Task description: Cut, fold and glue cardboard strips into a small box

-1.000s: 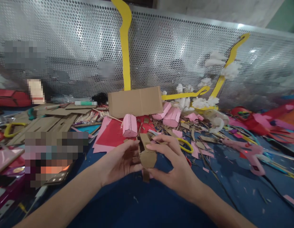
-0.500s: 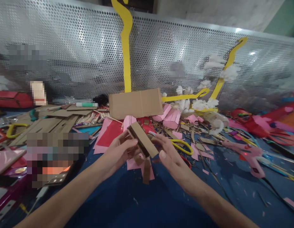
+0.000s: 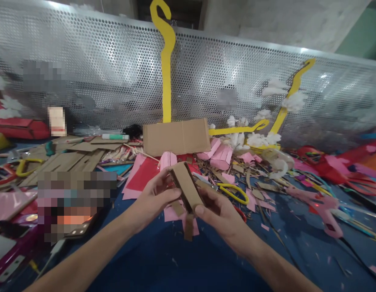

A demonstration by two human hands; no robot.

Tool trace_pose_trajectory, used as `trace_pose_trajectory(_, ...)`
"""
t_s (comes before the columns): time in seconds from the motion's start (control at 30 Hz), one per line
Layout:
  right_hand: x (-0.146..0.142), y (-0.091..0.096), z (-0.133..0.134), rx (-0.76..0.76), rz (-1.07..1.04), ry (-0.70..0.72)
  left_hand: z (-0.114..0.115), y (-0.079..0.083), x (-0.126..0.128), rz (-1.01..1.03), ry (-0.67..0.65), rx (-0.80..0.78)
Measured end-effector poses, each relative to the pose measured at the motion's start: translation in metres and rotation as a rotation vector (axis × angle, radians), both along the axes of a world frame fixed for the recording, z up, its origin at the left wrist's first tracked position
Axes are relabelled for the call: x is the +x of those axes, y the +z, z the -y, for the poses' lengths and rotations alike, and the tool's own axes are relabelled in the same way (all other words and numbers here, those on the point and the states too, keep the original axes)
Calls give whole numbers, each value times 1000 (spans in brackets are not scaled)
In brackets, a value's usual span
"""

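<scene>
Between my two hands is a small cardboard box [image 3: 188, 184], long and narrow, tilted above the blue table. My left hand [image 3: 159, 194] grips its left side, thumb on the near edge and fingers behind. My right hand [image 3: 216, 209] holds its lower right end, the thumb pressed on the near corner. Below the box lie pink paper pieces [image 3: 172, 215] and a small cardboard strip [image 3: 189, 228]. Yellow-handled scissors [image 3: 235, 192] rest just beyond my right hand. Red and pink paper sheets [image 3: 139, 174] lie beyond my left hand.
A larger cardboard piece [image 3: 177, 137] stands at the back with a yellow hooked strip [image 3: 166, 81] rising behind it. At right lies a pink glue gun [image 3: 320, 209] with its cord. Cardboard sheets [image 3: 57, 160] are piled at left. A perforated metal panel [image 3: 115, 81] closes off the back.
My right hand has closed onto the lower end of the box, its thumb now on the face. The box has turned a little more upright. The view has shifted slightly.
</scene>
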State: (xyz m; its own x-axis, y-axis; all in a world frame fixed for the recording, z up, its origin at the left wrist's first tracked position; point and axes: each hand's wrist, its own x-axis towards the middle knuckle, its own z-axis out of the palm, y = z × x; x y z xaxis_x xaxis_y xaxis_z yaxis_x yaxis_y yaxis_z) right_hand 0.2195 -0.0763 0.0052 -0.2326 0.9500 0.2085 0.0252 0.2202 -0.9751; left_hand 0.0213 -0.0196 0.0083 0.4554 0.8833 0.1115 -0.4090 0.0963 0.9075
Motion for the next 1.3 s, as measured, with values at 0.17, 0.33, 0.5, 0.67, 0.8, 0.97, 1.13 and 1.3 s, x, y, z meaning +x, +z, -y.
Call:
trace_pose_trajectory(0.17, 2, -3, -1, -16, -40, 113, 0, 2, -2, 22, 40, 129)
trace_pose_trajectory(0.33, 3, -10, -2, 20, 32, 127, -1, 7, -1, -17, 186, 166)
trace_pose_trajectory(0.5, 3, -8, -1, 28, 71, 128, 2, 11, -2, -61, 171, 207)
trace_pose_trajectory(0.67, 4, -7, -1, 38, 121, 137, 0, 7, -4, -31, 114, 280)
trace_pose_trajectory(0.8, 4, -8, -1, 50, 110, 138, -2, 2, -5, -20, 100, 315)
trace_pose_trajectory(0.97, 4, -7, -1, 59, 120, 126, -2, 2, -5, -17, 90, 334)
trace_pose_trajectory(1.13, 4, -9, -1, 76, 141, 109, -4, 1, -5, -25, 104, 319)
trace_pose_trajectory(1.3, 4, -13, -3, 76, 121, 110, -9, -4, -5, 19, 67, 271)
